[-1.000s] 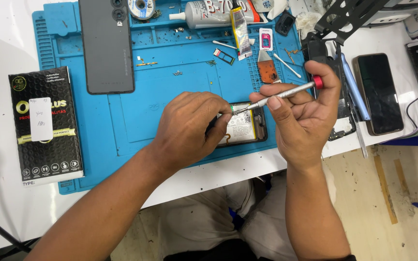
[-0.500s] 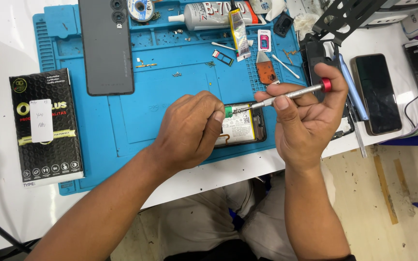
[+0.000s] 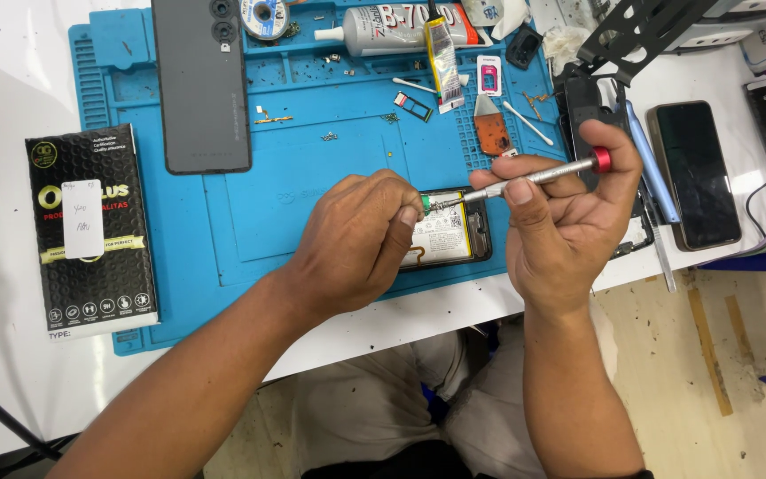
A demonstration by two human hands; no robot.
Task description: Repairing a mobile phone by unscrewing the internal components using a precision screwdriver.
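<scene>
Item: opened phone [image 3: 449, 238] — lies on the blue work mat [image 3: 312, 177] near the mat's front edge, its pale battery face up. Most of its left end is hidden beneath the left hand [image 3: 356, 239], which rests over it, fingers curled together; thumb and forefinger are pinched at a small green part at the tip of the tool, just above the phone.

Item: screwdriver [image 3: 525, 177] — slim silver shaft, red cap at the rear. Held nearly level, tip pointing left toward the left fingertips, over the phone's upper edge. The right hand [image 3: 569, 222] is clamped on it: thumb and forefinger grip the shaft, and the red cap sits against the forefinger's upper part. This hand stands just right of the phone, partly beyond the mat's right edge.

Surroundings — a grey phone back cover [image 3: 201, 84] face down at the mat's upper left; a black retail box [image 3: 90, 231] on the table left of the mat; a glue tube [image 3: 401, 27] along the mat's top; a dark phone [image 3: 693, 173] on the white table at right.
</scene>
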